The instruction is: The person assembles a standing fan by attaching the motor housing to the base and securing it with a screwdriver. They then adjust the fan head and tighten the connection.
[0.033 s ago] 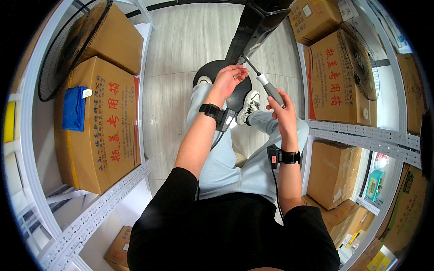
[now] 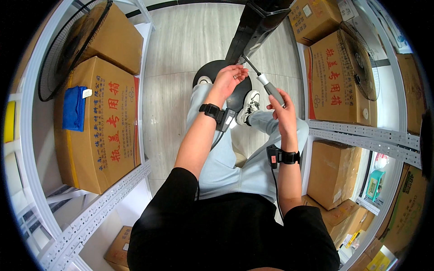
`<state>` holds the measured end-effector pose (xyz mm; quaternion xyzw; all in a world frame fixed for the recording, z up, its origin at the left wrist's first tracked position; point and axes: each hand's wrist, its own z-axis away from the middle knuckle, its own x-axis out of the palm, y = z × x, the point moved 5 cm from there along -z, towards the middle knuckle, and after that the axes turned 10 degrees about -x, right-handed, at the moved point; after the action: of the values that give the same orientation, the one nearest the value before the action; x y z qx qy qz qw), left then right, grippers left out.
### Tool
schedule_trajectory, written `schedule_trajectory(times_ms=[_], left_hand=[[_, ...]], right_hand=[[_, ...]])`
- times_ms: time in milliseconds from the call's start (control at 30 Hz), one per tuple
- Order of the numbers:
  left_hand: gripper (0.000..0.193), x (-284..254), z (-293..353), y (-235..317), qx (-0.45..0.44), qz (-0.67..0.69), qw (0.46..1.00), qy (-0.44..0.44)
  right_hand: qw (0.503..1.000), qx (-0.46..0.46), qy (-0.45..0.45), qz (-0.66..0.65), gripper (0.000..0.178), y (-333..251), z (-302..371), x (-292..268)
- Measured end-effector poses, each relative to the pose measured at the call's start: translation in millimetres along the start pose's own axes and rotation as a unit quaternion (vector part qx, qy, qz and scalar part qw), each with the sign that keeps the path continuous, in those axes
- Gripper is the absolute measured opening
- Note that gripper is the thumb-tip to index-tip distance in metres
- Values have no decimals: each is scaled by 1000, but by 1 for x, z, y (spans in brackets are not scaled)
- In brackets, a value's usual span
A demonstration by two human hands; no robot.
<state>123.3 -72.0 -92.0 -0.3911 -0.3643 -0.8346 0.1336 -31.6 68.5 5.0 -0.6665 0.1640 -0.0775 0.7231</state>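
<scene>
Pale metal shelving lines both sides of the aisle I'm standing in, stacked with cartons. Between the racks sits a person in a black T-shirt and light jeans, leaning over a glossy black column that slants down toward them. A big brown carton fills the left shelf, a blue cloth hanging on its face. The column's lower end is just above or at a round black base on the floor; I can't tell whether they touch. A dark wire fan guard stands on the right, in front of another carton.

The left hand is by the column's lower end, fingers loosely bent; whether they pinch anything, I cannot tell. The right hand has its fingers wrapped around the grey handle of a screwdriver, whose shaft runs up to the column's lower part.
</scene>
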Motion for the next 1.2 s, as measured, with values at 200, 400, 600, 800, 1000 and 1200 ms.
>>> schedule_trajectory(times_ms=[200, 400, 600, 800, 1000, 1200], left_hand=[[23, -1, 1, 1, 1, -5, 1000, 4], [23, 1, 1, 0, -4, -1, 1000, 0], [22, 2, 2, 2, 1, -11, 1000, 4], [21, 4, 3, 1, 1, -25, 1000, -2], [21, 4, 6, 2, 0, -59, 998, 33], [20, 5, 3, -2, 9, -79, 997, 23]], right_hand=[[993, 92, -16, -70, 42, 6, -4, -2], [999, -8, 32, -10, 42, -3, 0, -2], [998, 55, 25, -26, 42, 7, -3, -8], [999, 32, -9, 41, 42, 2, -4, -1], [1000, 14, 8, 4, 43, 1, 0, -10], [999, 23, 34, 5, 36, 15, 20, -31]])
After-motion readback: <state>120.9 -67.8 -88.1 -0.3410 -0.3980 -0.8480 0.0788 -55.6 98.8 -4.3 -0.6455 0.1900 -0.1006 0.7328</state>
